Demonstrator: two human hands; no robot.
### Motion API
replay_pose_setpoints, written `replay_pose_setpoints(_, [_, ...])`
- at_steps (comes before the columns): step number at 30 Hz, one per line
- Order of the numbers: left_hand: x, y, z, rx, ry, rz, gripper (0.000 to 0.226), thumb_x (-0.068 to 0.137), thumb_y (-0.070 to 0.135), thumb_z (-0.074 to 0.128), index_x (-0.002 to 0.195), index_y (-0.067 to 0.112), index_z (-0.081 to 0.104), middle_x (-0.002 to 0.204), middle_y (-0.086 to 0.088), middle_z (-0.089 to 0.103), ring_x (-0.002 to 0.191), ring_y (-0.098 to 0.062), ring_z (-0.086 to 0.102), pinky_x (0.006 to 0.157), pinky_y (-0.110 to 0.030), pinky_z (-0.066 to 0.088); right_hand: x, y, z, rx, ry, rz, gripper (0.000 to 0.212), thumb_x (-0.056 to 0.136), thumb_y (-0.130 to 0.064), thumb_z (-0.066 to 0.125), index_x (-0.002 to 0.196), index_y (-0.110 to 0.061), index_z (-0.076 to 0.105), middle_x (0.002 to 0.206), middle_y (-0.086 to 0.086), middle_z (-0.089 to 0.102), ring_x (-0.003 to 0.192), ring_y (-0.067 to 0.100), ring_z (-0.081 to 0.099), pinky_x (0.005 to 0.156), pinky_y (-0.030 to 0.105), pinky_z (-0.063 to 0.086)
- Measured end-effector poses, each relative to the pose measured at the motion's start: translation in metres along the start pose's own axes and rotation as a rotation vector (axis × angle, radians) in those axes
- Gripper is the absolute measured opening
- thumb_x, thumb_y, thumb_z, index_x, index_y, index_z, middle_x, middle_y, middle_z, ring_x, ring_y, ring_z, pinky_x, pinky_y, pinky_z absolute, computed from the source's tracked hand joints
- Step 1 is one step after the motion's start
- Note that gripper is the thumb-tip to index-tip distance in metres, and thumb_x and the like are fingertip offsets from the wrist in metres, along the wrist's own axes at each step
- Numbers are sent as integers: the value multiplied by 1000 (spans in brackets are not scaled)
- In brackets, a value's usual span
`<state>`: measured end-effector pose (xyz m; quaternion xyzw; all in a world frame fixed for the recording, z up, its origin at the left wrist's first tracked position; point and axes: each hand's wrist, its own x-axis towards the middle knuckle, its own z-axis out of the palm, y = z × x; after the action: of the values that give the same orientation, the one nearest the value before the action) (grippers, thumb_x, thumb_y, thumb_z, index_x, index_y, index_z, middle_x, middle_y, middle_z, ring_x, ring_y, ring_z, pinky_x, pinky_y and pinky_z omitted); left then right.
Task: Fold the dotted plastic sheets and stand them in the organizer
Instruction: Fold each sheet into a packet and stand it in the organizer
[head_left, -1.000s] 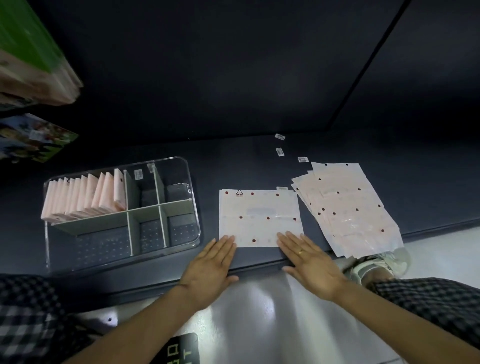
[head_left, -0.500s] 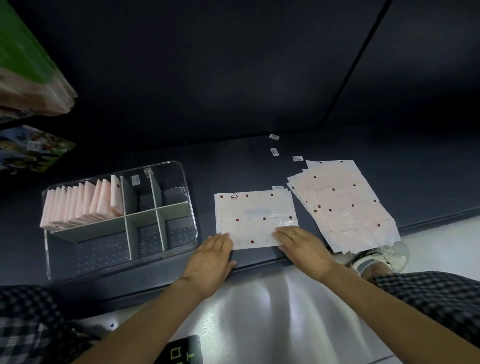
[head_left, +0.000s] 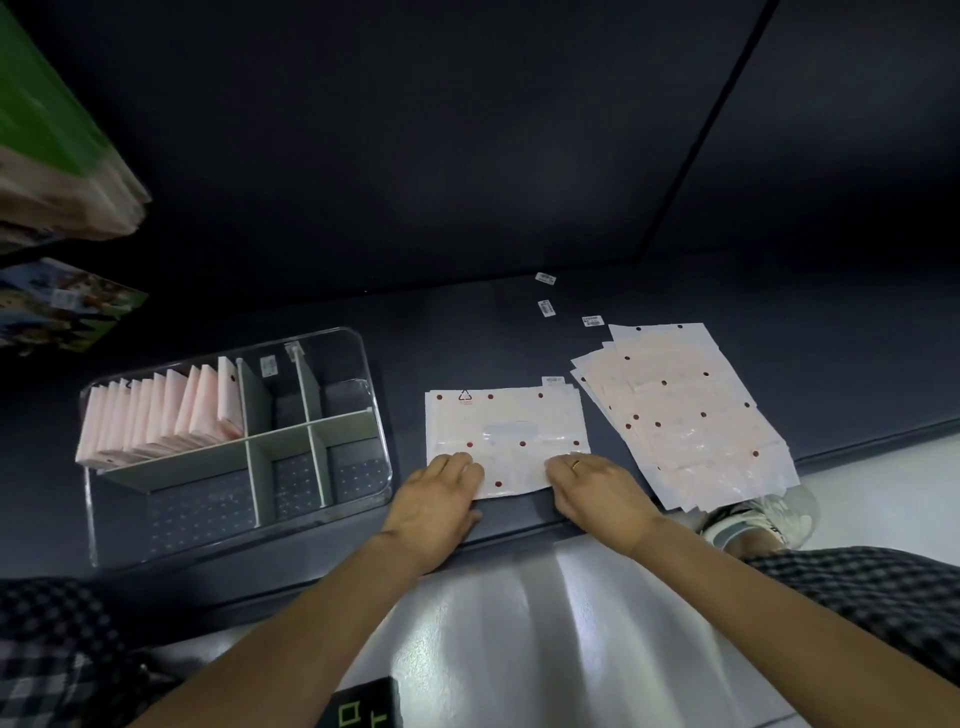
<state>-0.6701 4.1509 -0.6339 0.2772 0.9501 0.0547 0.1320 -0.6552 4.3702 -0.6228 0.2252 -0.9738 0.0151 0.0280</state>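
A pale pink plastic sheet with dark red dots (head_left: 506, 431) lies flat on the dark shelf, straight ahead. My left hand (head_left: 441, 499) grips its near left corner with curled fingers. My right hand (head_left: 597, 493), with a ring on one finger, grips the near right corner the same way, and the near edge is lifting. A fanned pile of the same dotted sheets (head_left: 680, 410) lies to the right. The clear organizer (head_left: 363, 364) with grey dividers stands to the left; several folded sheets (head_left: 161, 415) stand upright in its back left compartment.
Three small barcode labels (head_left: 545, 306) lie on the shelf behind the sheets. Stacked packages (head_left: 62, 171) hang at the upper left. The shelf's front edge (head_left: 519, 535) runs just under my hands, with a glossy floor and a shoe (head_left: 758, 519) below.
Both hands went from lying flat at the sheet's near edge to curling their fingers round its near corners. The near edge has begun to lift.
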Motion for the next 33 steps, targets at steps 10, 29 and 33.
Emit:
replay_pose_setpoints(10, [-6, -4, -45, -89, -94, -45, 43, 97, 23, 41, 138, 31, 31, 127, -5, 59, 113, -31, 54, 86, -35, 43, 4, 16, -43, 583, -407, 95, 13, 95, -21, 41, 86, -29, 36, 63, -8, 54, 57, 12, 44, 61, 31, 42])
replay_pose_setpoints(29, [-19, 29, 32, 3, -82, 3, 68, 100, 50, 21, 149, 16, -11, 156, -10, -19, 142, -29, -24, 115, -40, -19, -3, -68, 27, 566, -70, 167, 47, 102, -16, 32, 148, -11, 24, 156, 0, 19, 139, -1, 7, 113, 11, -2])
replay_pose_setpoints(33, [-23, 15, 37, 47, -93, 20, 66, 97, 56, 19, 146, 33, -19, 154, -13, -26, 140, -34, -27, 115, -43, -16, -22, -46, 32, 472, -106, 164, 51, 102, -22, 35, 149, -15, 17, 157, -2, 13, 142, 3, 6, 109, 7, -6])
